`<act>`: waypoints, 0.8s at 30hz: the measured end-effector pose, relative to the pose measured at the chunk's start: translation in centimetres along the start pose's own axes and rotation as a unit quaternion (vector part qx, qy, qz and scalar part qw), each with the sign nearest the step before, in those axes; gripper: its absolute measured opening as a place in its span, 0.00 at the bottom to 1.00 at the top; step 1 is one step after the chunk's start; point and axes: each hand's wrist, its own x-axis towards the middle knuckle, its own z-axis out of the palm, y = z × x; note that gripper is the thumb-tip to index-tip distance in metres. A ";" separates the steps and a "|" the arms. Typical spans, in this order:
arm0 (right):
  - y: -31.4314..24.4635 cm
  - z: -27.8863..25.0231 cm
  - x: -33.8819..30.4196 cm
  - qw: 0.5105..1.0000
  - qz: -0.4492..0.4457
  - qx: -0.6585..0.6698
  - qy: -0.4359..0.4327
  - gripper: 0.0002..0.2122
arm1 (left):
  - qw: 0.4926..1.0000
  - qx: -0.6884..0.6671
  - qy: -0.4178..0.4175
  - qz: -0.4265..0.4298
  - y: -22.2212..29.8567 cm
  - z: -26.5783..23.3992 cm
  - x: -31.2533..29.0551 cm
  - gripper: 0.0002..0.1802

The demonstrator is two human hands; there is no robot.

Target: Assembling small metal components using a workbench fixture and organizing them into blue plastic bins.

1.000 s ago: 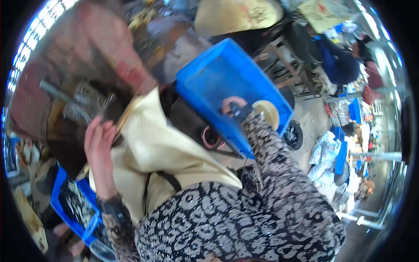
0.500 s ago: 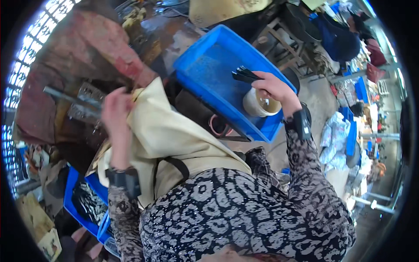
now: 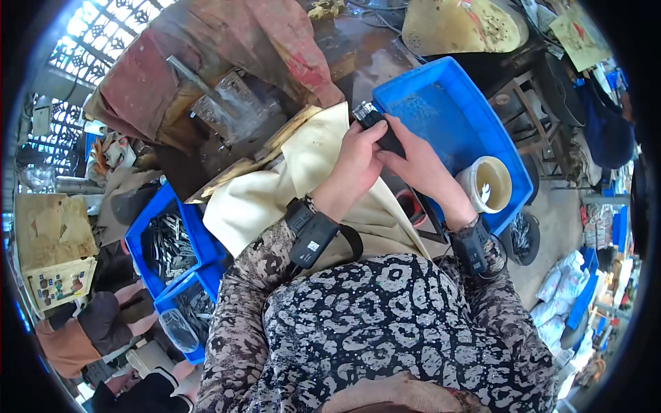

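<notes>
My left hand (image 3: 353, 164) and my right hand (image 3: 421, 164) meet in front of me, closed around a bundle of thin black pieces (image 3: 391, 140). Shiny ends of the bundle stick out past the left thumb. What the pieces are exactly I cannot make out. Below the hands a cream cloth (image 3: 275, 196) covers my lap. Just beyond my right hand lies a tilted blue tub (image 3: 506, 138). A round white bucket (image 3: 475, 180) with a pale yellowish inside sits in its near corner, something small and white in it.
At left stand a blue bin (image 3: 135, 251) of thin metal pieces and a second blue bin (image 3: 165, 303) with similar ones. A metal rod (image 3: 196, 76) rises from a worn fixture beside maroon cloth (image 3: 213, 41). Another person (image 3: 76, 341) is at lower left; a wooden stool (image 3: 530, 117) stands right.
My left hand has left the edge of the cream cloth and joined the right on the black bundle. The right hand has drawn the bundle from over the tub toward my middle. The view has shifted.
</notes>
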 end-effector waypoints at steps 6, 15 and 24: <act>0.1 0.6 -1.2 0.997 0.046 -0.054 -0.007 0.29 | 0.998 0.055 -0.001 -0.006 -1.1 -0.5 -0.1 0.15; 2.7 0.5 -3.0 0.985 0.029 -0.100 0.136 0.28 | 0.991 0.123 -0.041 -0.020 -2.9 3.4 0.0 0.14; 7.0 -6.1 -6.9 0.859 0.298 0.365 0.200 0.26 | 0.951 0.289 -0.088 -0.066 -1.7 5.4 0.6 0.22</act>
